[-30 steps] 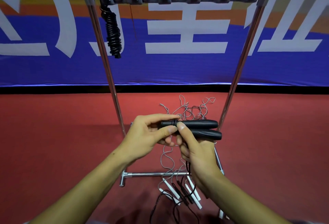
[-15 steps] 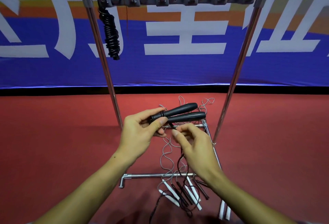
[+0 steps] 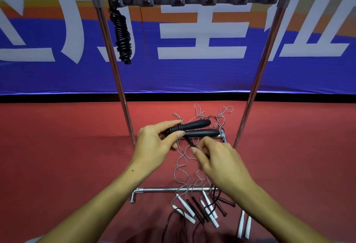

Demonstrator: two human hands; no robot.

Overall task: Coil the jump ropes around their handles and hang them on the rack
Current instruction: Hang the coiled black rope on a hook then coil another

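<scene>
I see the red floor (image 3: 67, 156) carrying the metal rack's base bar (image 3: 158, 190), with tangled grey cords (image 3: 181, 169) and loose white handles (image 3: 185, 207) and black handles (image 3: 198, 211) lying on it.

The right hand (image 3: 221, 161) no longer grips the black handles (image 3: 196, 129); it now sits below them, pinching the black cord (image 3: 189, 142) that runs down from their near end. The left hand (image 3: 156, 142) alone now holds the pair, which has tilted from level to slanting upward, away from that hand.
</scene>
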